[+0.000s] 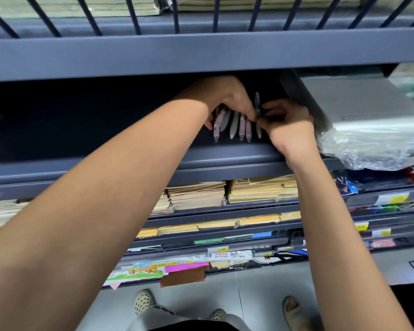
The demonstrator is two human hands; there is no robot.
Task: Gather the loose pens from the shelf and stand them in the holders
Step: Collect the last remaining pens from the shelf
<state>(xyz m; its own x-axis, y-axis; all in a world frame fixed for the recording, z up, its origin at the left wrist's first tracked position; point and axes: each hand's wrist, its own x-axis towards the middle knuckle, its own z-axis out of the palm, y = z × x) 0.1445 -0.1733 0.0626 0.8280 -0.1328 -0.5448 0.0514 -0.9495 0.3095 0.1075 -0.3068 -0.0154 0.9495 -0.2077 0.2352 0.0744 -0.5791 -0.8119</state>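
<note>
Gathering seems well on: left hand grips a fan of approx 5 pale pink-and-grey plastic pens, tips toward 6 o'clock, above the dark blue metal shelf; at its 3 o'clock the right hand pinches 1 dark-topped pen upright against them. No holders in view, so standing them isn't done yet; a plastic-wrapped grey pack crowds the right hand at 2 o'clock.

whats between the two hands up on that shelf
In the head view, a dark pen stands upright between the left hand and the right hand, whose fingertips pinch it. The left hand also grips a fan of pale pens.
</note>
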